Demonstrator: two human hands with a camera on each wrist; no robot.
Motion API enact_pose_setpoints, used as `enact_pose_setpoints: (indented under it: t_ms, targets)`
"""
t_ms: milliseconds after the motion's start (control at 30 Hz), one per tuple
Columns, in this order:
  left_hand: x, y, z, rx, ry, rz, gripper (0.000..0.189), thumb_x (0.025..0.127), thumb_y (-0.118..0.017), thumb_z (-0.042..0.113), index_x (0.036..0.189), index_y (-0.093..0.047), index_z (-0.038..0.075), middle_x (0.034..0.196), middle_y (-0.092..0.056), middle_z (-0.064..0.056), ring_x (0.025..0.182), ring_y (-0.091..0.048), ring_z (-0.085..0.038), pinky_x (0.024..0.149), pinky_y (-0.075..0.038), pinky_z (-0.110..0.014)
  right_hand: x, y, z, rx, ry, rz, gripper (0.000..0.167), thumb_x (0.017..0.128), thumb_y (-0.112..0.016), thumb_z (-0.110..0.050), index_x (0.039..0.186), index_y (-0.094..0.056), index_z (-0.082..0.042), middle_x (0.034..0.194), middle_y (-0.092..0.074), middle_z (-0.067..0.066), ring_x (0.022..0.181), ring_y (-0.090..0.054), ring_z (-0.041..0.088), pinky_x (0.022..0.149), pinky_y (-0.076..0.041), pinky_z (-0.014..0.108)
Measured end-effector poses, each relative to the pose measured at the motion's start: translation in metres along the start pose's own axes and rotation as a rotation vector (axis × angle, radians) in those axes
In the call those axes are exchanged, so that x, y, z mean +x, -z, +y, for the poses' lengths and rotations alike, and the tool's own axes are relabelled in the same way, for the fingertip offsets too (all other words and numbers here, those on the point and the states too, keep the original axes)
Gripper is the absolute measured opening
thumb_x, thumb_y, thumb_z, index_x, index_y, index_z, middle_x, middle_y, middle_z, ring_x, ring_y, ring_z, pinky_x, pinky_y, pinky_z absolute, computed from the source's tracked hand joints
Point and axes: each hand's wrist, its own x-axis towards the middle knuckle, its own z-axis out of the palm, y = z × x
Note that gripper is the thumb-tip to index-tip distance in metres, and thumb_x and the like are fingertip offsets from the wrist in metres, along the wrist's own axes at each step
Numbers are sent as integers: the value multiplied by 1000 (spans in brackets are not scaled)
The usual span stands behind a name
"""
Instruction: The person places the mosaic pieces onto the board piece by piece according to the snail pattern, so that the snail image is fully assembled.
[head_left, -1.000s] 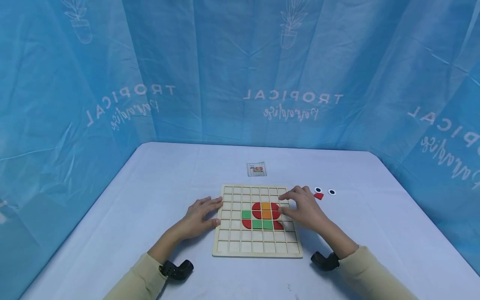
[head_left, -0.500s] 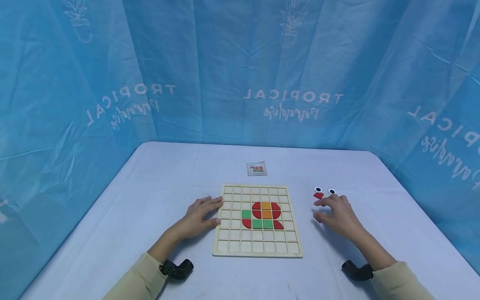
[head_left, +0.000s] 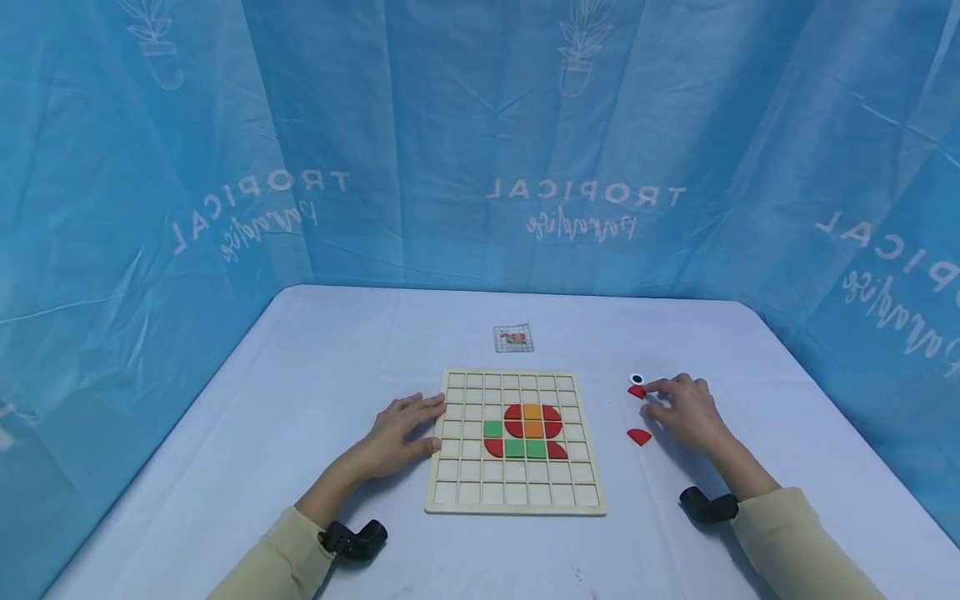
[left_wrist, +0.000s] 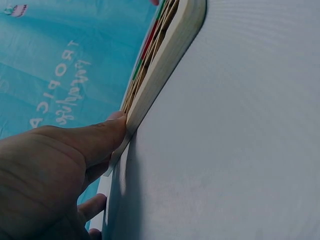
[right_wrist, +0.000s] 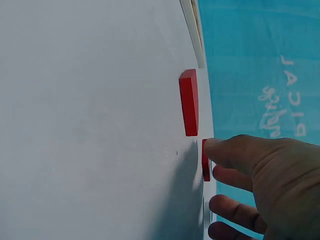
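Note:
A wooden grid board [head_left: 514, 496] lies on the table with red, orange and green pieces set in its squares. Against its left edge rests my left hand [head_left: 405, 437], thumb and fingers extended; the left wrist view shows the thumb [left_wrist: 102, 140] touching the rim. To the right of the board, my right hand [head_left: 688, 415] hovers low, thumb and index finger apart, beside a red quarter-circle piece [head_left: 636, 391]. Another red quarter-circle piece [head_left: 639, 437] lies nearer to me. A round black-and-white eye piece [head_left: 637, 379] sits just beyond the farther red one. Nothing is visibly held.
A small picture card [head_left: 513, 338] showing a coloured figure on a grid lies behind the board. A white cloth [head_left: 337, 333] covers the table. Blue curtains [head_left: 480, 142] hang at the back and sides.
My right hand has moved from over the board to the loose pieces at the right, then slightly away from me. It now hides the second eye piece. My left hand has stayed put.

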Motion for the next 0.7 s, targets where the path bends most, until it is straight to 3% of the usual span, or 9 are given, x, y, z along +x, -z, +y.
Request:
enact_pose_setpoints:
  t_ms: [300, 700]
  targets:
    - [0, 0, 1, -6, 17, -4, 58, 88, -65, 29, 140, -46, 11, 152, -37, -4, 144, -21, -36, 112, -13, -63, 2, -3, 3, -47, -29, -6, 37, 79, -72, -20, 114, -67, -6, 108, -55, 24, 103, -43, 40, 71, -44, 43]
    - [1, 0, 0, -3, 19, -5, 57, 89, -64, 28, 141, -45, 12, 152, -37, -3, 144, -21, -36, 111, -14, -63, -13, 4, -2, -103, 31, 13, 35, 75, -76, -18, 108, -70, -7, 107, -57, 25, 105, -44, 43, 74, -44, 50]
